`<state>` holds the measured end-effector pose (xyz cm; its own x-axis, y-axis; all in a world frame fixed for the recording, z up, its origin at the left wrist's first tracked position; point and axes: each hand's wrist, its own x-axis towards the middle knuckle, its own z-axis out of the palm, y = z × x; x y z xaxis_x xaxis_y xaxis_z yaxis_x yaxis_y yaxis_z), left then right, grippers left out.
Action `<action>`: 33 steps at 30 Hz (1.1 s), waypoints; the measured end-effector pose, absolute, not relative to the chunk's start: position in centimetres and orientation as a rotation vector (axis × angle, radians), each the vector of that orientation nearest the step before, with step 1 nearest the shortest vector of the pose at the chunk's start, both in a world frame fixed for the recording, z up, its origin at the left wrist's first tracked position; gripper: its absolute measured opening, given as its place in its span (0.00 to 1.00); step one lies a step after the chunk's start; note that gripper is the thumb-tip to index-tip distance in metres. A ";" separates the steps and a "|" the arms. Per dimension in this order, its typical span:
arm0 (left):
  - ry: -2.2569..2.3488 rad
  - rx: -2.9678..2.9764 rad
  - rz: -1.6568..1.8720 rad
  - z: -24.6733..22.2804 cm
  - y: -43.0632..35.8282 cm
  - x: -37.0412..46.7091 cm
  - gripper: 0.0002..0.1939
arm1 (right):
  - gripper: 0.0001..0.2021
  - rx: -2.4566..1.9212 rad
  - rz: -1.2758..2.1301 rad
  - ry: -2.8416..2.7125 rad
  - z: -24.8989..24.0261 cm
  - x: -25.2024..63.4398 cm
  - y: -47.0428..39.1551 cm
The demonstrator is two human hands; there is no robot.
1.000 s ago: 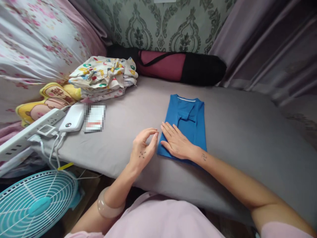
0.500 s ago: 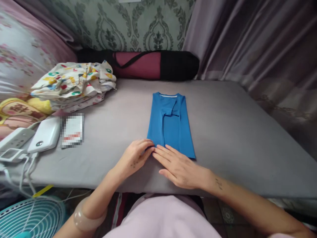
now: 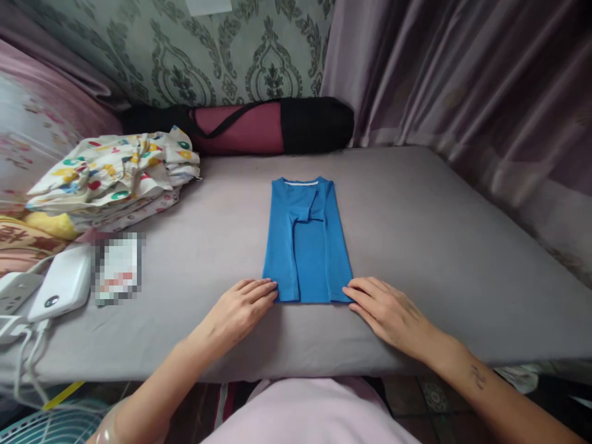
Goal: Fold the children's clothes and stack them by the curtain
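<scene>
A blue shirt [image 3: 311,259] lies flat on the grey bed sheet, its sides folded inward into a long narrow shape. Its neckline with a white inner strip points away from me, and a folded sleeve lies across the upper part. My left hand [image 3: 243,308] has its fingers closed on the lower left corner of the shirt. At the lower right corner, my right hand [image 3: 391,313] pinches the hem between fingertips and thumb. The bottom edge between both hands runs straight.
Patterned folded clothes [image 3: 124,172] are piled at the left. Near them are a white power bank [image 3: 62,280], a power strip [image 3: 17,293], cables and a blurred-out packet [image 3: 119,268]. A black and maroon roll bag [image 3: 245,128] lies at the back. A fan [image 3: 50,425] stands below the edge.
My right hand has moved from the shirt's lower middle to its lower right corner. The left hand stays at the left corner. The view has shifted slightly to the right.
</scene>
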<state>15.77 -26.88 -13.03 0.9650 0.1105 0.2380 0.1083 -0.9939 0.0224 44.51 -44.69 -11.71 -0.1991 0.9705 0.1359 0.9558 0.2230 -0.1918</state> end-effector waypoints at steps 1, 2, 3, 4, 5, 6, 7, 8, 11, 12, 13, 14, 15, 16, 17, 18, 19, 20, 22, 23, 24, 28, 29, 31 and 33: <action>0.147 3.122 0.373 -13.1 -26.9 15.8 0.14 | 0.13 -1.812 0.065 -2.276 -12.0 44.5 -44.6; 0.127 3.136 0.381 -13.1 -26.9 15.9 0.14 | 0.13 -1.797 0.034 -2.285 -12.2 44.4 -44.6; 0.114 3.146 0.400 -13.2 -26.9 15.9 0.14 | 0.14 -1.783 0.003 -2.294 -12.4 44.4 -44.5; 0.110 3.149 0.428 -13.2 -26.9 16.0 0.13 | 0.14 -1.775 -0.026 -2.301 -12.5 44.4 -44.5; 0.109 3.144 0.452 -13.1 -26.8 16.1 0.13 | 0.14 -1.773 -0.045 -2.308 -12.5 44.4 -44.4; 0.108 3.132 0.470 -12.9 -26.8 16.2 0.12 | 0.14 -1.775 -0.050 -2.317 -12.4 44.4 -44.3; 0.104 3.112 0.475 -12.6 -26.7 16.4 0.12 | 0.14 -1.781 -0.042 -2.323 -12.2 44.4 -44.2; 0.103 3.088 0.464 -12.3 -26.6 16.5 0.11 | 0.13 -1.788 -0.026 -2.323 -11.9 44.5 -44.0; 0.119 3.009 0.380 -10.8 -26.0 16.9 0.10 | 0.13 -1.809 0.040 -2.302 -10.7 44.8 -43.5; 0.138 2.990 0.366 -10.3 -25.8 17.1 0.10 | 0.12 -1.817 0.054 -2.292 -10.3 44.9 -43.2; 0.159 2.976 0.359 -9.9 -25.6 17.2 0.10 | 0.12 -1.826 0.061 -2.282 -10.0 45.0 -43.0; 0.181 2.967 0.361 -9.5 -25.4 17.3 0.10 | 0.12 -1.839 0.062 -2.272 -9.6 45.0 -42.7; 0.203 2.960 0.373 -9.2 -25.2 17.5 0.10 | 0.12 -1.853 0.055 -2.260 -9.3 45.1 -42.4; 0.224 2.955 0.390 -9.0 -24.9 17.6 0.11 | 0.12 -1.868 0.044 -2.246 -9.0 45.2 -42.0; 0.247 2.950 0.409 -8.8 -24.6 17.8 0.11 | 0.12 -1.880 0.033 -2.230 -8.8 45.3 -41.6; 0.270 2.942 0.424 -8.7 -24.3 18.0 0.11 | 0.12 -1.888 0.023 -2.214 -8.6 45.5 -41.3; 0.292 2.932 0.436 -8.6 -23.9 18.2 0.12 | 0.12 -1.891 0.017 -2.199 -8.4 45.6 -40.9; 0.312 2.921 0.445 -8.6 -23.6 18.5 0.13 | 0.12 -1.894 0.017 -2.186 -8.2 45.8 -40.5; 0.336 2.895 0.452 -8.4 -22.9 19.0 0.14 | 0.13 -1.902 0.034 -2.162 -7.9 46.3 -39.6; 0.342 2.878 0.460 -8.4 -22.5 19.2 0.14 | 0.13 -1.911 0.047 -2.148 -7.8 46.6 -39.2; 0.349 2.858 0.472 -8.3 -22.1 19.4 0.15 | 0.13 -1.921 0.060 -2.133 -7.8 46.9 -38.8; 0.399 2.757 0.521 -8.2 -20.7 20.3 0.16 | 0.13 -1.937 0.100 -2.086 -7.9 48.0 -37.4; 0.406 2.735 0.522 -8.3 -20.3 20.5 0.16 | 0.13 -1.936 0.112 -2.080 -8.0 48.3 -37.0; 0.418 2.700 0.513 -8.4 -19.6 20.8 0.16 | 0.14 -1.934 0.141 -2.069 -8.2 48.7 -36.3; 0.435 2.677 0.486 -8.7 -19.0 21.2 0.17 | 0.14 -1.927 0.173 -2.059 -8.5 49.2 -35.7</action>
